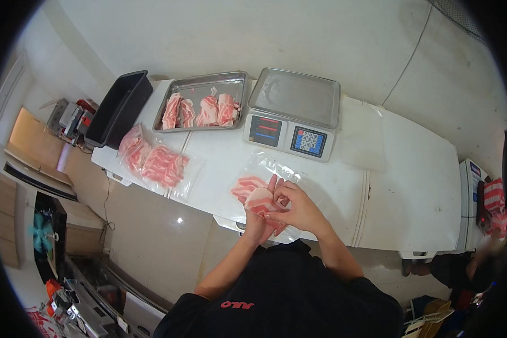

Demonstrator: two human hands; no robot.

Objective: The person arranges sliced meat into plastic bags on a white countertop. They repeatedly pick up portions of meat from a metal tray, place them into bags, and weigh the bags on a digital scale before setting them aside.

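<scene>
Slices of raw pork belly lie across my left hand, which supports them from below. From the other side my right hand grips the slices' edge between thumb and fingers. Beneath both hands a clear plastic bag lies flat on the white table, with more pork belly slices at its left side. Beyond the hands stands a digital weighing scale with a bare steel pan.
A steel tray holds several pork belly pieces. Bagged sliced meat lies left, near a black plastic bin. Clear plastic bags lie right of the scale. Another person is at the far right. A white chest-freezer-like table spans the front.
</scene>
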